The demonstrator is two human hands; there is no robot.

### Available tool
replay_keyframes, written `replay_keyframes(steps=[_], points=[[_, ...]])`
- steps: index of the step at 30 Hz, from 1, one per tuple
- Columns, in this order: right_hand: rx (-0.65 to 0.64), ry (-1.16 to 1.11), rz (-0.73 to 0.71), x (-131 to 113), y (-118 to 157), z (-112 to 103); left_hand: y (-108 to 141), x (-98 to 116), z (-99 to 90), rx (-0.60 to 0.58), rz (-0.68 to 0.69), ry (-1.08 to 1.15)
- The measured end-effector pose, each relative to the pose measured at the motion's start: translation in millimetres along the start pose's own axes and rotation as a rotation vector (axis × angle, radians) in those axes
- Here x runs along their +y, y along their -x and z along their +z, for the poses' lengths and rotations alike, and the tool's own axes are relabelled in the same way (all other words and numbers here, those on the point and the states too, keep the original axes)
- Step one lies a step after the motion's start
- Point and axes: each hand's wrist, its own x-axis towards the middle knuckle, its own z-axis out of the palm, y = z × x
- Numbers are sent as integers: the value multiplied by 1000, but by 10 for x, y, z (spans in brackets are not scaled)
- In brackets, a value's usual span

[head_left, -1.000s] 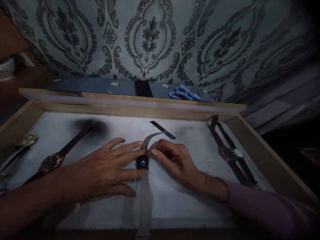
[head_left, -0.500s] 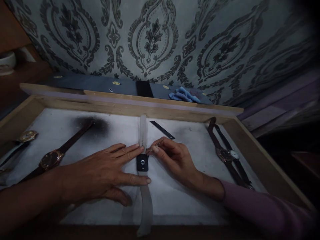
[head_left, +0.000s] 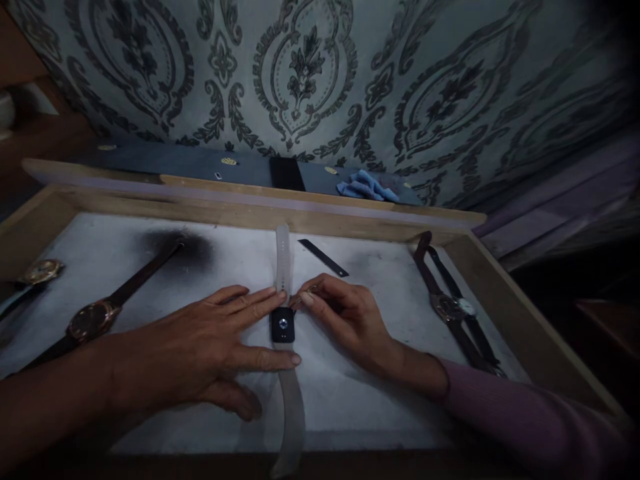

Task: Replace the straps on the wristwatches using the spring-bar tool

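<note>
A smartwatch (head_left: 283,327) lies face down in the middle, its sensor side up and its pale strap (head_left: 290,413) stretched out above and below. My left hand (head_left: 215,347) has its fingers spread flat across it: two fingertips press the strap just above the case, and another finger lies over the strap just below. My right hand (head_left: 345,313) pinches a small thin metal tool (head_left: 313,289) whose tip meets the right side of the upper strap joint. The tool's exact kind is hidden by the fingers.
A wooden tray (head_left: 350,223) with a white base surrounds the work. A black blade (head_left: 323,257) lies behind my right hand. A brown watch (head_left: 93,320) and a gold one (head_left: 43,271) lie left; two more watches (head_left: 447,307) lie right. Behind are a phone-like black slab (head_left: 287,174) and blue cloth (head_left: 367,186).
The view has shifted slightly, so the tray and watches sit a little further left. Both hands keep nearly the same places at the smartwatch; the tool in my right fingers has tilted slightly.
</note>
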Motion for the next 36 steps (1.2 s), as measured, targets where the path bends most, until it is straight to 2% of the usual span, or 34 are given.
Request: replay_keyframes(steps=[7,14,20,25,36], points=[[7,30,-13,-18,-9,21,6,-6,30,29,-3,29],[4,231,-103,-74,-23,23,-10,-3,8,-4,6,3],[37,81,-38,-35,-26,42,-20,0,-21,-29,-1,-1],[31,106,-39,-52,-23,45,-6,-17,17,-1,9,-2],[37,109,-23,-33,-2,46,-8,14,-46,10,3,7]])
